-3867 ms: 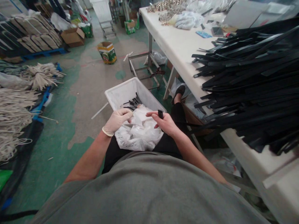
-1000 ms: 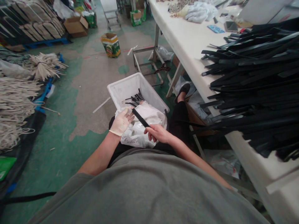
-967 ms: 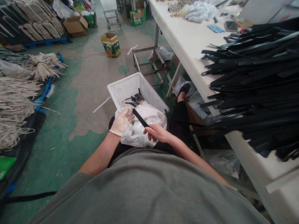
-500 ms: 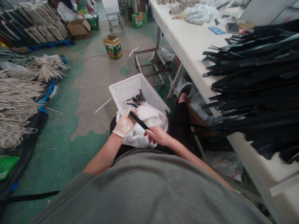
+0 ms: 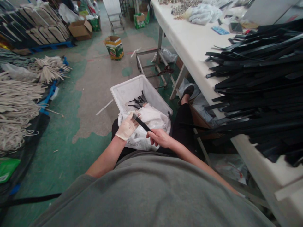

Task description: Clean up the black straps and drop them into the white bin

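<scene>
A flat black strap (image 5: 143, 123) runs slantwise between my two hands above my lap. My left hand (image 5: 127, 125), in a pale glove, is closed around its far end, where a small greyish patch shows. My bare right hand (image 5: 159, 137) pinches the near end between thumb and fingers. Below and beyond them a white plastic bin (image 5: 151, 90) rests tilted against my legs. A crumpled white plastic bag (image 5: 156, 118) hangs over its near side, and several short black strips (image 5: 139, 101) lie inside the bin.
On the right, a white table (image 5: 187, 41) carries a large heap of black straps (image 5: 260, 88) that overhangs its edge. Bundles of beige cord (image 5: 19, 97) lie on the left. A metal frame (image 5: 151, 67) and a cardboard box (image 5: 114, 48) stand on the floor ahead.
My left hand has shifted very slightly toward me at the strap's far end, where a greyish patch now shows. My right hand keeps its hold, nearly still.
</scene>
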`<state>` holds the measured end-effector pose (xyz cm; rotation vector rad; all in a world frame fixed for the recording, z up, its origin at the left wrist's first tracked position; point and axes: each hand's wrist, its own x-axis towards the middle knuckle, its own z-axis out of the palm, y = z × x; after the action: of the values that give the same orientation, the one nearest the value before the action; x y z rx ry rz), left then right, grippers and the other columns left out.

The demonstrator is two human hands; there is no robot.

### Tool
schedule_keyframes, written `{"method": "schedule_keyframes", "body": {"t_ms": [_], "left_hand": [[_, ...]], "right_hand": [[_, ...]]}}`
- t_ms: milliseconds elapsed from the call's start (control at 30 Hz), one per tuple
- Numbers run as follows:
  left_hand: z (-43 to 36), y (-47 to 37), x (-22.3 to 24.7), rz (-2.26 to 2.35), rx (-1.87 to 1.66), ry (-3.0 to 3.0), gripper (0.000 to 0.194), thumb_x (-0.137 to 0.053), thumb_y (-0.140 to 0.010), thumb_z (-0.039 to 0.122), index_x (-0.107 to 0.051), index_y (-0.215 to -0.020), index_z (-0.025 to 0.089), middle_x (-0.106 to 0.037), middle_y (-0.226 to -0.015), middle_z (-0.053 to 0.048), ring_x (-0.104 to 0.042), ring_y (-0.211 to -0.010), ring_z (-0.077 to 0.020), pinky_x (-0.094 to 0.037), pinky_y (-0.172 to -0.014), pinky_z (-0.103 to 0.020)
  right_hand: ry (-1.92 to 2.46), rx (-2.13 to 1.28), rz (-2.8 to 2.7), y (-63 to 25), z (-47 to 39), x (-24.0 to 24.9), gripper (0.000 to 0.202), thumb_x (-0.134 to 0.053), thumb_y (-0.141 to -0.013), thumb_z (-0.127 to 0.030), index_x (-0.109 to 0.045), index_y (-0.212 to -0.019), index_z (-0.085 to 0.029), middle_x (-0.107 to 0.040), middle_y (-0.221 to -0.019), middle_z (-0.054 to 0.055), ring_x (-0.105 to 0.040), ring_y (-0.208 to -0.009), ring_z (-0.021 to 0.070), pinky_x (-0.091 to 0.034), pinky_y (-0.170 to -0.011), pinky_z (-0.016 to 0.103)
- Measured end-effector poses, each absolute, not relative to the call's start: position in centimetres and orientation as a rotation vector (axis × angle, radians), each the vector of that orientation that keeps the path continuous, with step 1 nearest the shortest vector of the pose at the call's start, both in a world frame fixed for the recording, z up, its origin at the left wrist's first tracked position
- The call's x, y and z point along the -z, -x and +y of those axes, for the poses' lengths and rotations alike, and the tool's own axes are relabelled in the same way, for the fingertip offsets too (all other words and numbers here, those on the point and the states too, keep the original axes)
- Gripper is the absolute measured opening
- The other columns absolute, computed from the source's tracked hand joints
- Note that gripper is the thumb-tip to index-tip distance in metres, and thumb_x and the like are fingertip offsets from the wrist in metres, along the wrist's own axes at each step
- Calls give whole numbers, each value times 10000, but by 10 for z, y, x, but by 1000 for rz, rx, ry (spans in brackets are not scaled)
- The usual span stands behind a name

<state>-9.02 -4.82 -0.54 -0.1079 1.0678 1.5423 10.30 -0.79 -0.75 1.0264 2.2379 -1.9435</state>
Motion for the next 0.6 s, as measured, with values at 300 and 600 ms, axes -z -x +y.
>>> {"method": "schedule_keyframes", "body": {"t_ms": [300,600], "left_hand": [[-55,52,26,1084,-1487,-170,108,-686,-819,202,-676,-736,132,-702,-715,-60,-699,-764,-207,-558,-738,-292],[-18,116,-6,1129,-1754,-128,116,-670,-868,260,-682,-870,146,-737,-849,-55,-704,-838,-155,-539,-858,-272]], "right_hand": [[-1184,1388,2634,-83,4,-6,242,-647,-862,-415,-649,-927,-182,-697,-736,35,-643,-645,156,-419,-553,213],[-1369,1482,2506,-97,9,-19,276,-459,-971,-326,-679,-898,-176,-671,-588,-20,-606,-472,96,-411,-530,198]]}}
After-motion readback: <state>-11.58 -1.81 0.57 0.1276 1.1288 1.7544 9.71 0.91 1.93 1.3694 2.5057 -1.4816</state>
